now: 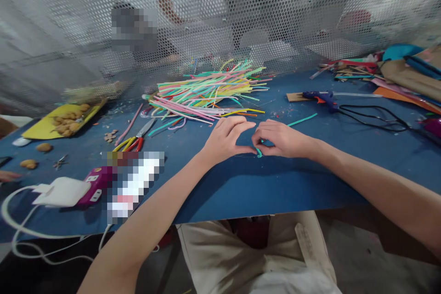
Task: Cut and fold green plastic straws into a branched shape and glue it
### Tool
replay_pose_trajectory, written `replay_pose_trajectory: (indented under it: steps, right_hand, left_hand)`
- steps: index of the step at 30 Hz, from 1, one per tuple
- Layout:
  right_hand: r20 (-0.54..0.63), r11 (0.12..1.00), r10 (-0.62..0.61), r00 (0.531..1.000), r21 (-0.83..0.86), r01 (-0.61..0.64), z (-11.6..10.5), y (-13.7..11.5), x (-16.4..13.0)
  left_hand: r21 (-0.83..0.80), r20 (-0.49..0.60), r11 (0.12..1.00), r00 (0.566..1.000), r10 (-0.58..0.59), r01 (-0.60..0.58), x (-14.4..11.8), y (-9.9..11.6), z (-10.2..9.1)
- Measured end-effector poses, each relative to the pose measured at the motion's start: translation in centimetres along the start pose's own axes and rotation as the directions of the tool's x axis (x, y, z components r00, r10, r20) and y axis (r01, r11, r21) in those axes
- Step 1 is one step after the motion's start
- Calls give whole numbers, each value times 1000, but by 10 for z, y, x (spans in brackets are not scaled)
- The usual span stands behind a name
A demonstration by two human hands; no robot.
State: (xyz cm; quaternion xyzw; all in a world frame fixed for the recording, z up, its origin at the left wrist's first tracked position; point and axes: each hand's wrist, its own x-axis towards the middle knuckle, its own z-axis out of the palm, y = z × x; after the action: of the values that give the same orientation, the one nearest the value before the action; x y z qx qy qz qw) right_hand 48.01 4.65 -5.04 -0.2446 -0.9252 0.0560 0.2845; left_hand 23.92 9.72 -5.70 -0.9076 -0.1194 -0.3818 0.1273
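My left hand (225, 138) and my right hand (280, 138) meet fingertip to fingertip on the blue table (241, 183). Between them they pinch a teal pipe cleaner (259, 152), bent at the fingers. Its free end (303, 120) runs out to the right behind my right hand. Just beyond my hands lies a big pile of coloured pipe cleaners (210, 89).
Red-and-yellow pliers (132, 142) lie left of my hands. A blue glue gun (320, 97) with a black cord (375, 117) is at the right. A white charger (64, 191) and a yellow tray with nuts (65, 119) sit left; craft scraps (396, 71) far right. A perforated screen (220, 14) backs the table.
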Motion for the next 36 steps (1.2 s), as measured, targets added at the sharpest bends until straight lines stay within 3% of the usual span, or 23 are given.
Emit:
replay_pose_trajectory:
  steps: [5, 8, 14, 17, 20, 24, 27, 32, 36]
  right_hand:
    - [-5, 997, 71, 997, -30, -71, -6, 2, -1]
    - [-55, 983, 161, 985, -78, -165, -11, 7, -3]
    - [-177, 955, 286, 942, -24, -295, -15, 23, -12]
    - [-107, 963, 268, 957, -5, -270, -13, 30, -14]
    - [55, 989, 140, 989, 42, -142, -10, 35, -15]
    - [193, 989, 50, 980, 125, -76, -7, 38, -13]
    - [185, 981, 49, 982, 178, -83, -6, 36, -11]
    - [79, 929, 182, 980, 313, -198, -10, 27, -11]
    - [-48, 887, 337, 940, 352, -300, -6, 17, -10]
  left_hand:
    - [-23, 27, 999, 999, -34, 35, 1, 0, -2]
    - [-64, 160, 996, 986, -52, 63, 3, 2, -4]
    - [-201, 418, 979, 906, 60, 28, 6, 7, -3]
    - [-273, 474, 961, 874, 102, 36, 5, 9, 2]
    - [-325, 500, 943, 858, 114, 65, 4, 12, 6]
    - [-358, 511, 928, 854, 101, 105, 4, 17, 7]
    - [-376, 494, 906, 869, 18, 195, 6, 21, 2]
    - [-440, 389, 786, 881, -269, 434, 14, 22, -11]
    - [-492, 267, 678, 836, -479, 545, 18, 22, -14]
